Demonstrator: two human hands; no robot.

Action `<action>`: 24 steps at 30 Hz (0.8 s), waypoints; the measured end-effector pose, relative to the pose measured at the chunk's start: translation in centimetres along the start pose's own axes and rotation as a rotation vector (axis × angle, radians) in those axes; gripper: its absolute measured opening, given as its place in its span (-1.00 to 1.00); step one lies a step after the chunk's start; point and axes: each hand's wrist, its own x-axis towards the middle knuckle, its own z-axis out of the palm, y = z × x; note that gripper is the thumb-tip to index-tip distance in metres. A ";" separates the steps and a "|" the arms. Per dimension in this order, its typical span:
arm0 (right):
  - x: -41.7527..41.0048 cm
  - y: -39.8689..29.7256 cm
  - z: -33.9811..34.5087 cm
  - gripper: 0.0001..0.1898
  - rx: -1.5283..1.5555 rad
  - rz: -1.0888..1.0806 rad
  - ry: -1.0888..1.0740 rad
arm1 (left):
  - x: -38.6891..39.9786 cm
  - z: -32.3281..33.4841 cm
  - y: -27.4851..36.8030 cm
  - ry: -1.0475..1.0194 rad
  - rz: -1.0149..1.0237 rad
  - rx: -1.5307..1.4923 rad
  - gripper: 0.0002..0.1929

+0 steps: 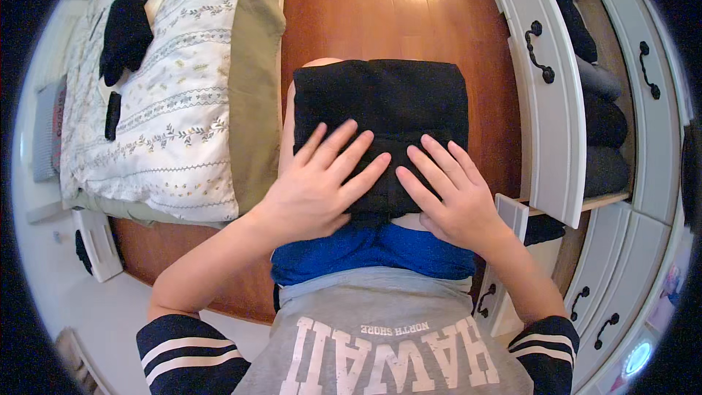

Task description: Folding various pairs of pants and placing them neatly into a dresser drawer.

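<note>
A folded black garment point(378, 93) lies flat across my lap, over the blue shorts point(351, 255). My left hand point(323, 181) rests palm down on its left half, fingers spread. On the right half lies my right hand point(449, 192), also palm down with the fingers apart. The two index fingertips almost meet near the middle of the cloth. Neither hand grips the fabric. What kind of garment it is cannot be told from its folded shape.
To the right, a white drawer point(554, 93) stands pulled out, with folded dark clothes point(603, 120) inside. Below it another drawer point(510, 263) is open. A bed with a patterned quilt point(192, 93) is at the left, bearing a black garment point(129, 33). Wooden floor point(384, 11) lies ahead.
</note>
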 end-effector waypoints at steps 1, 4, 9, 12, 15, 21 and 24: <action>0.1 0.3 0.2 -0.64 0.001 -0.001 -0.003 | -0.2 -0.3 -0.3 -0.016 0.012 0.072 -0.04; 0.5 1.0 0.4 -0.68 -0.127 0.026 0.096 | -0.8 -0.7 -0.6 0.013 -0.056 0.079 -0.08; 0.8 2.1 -3.8 -0.66 0.213 0.071 -0.026 | -1.6 -2.7 -1.2 0.178 -0.112 -0.222 -0.39; 0.8 2.8 -5.7 -0.64 0.678 0.408 -0.365 | -2.4 -3.0 -1.5 -0.145 -0.475 -0.700 -0.69; 0.6 4.8 -4.5 -0.66 0.895 0.502 -0.302 | -2.5 -1.0 -2.7 -0.101 -0.624 -1.254 -0.69; 1.8 6.9 -1.1 -0.71 0.909 0.723 -0.168 | 1.3 -3.6 -3.5 0.081 -0.512 -0.286 -0.59; 2.2 7.6 0.9 -0.69 0.911 0.671 -0.095 | 5.8 -4.4 -2.2 0.330 -0.023 0.010 -0.32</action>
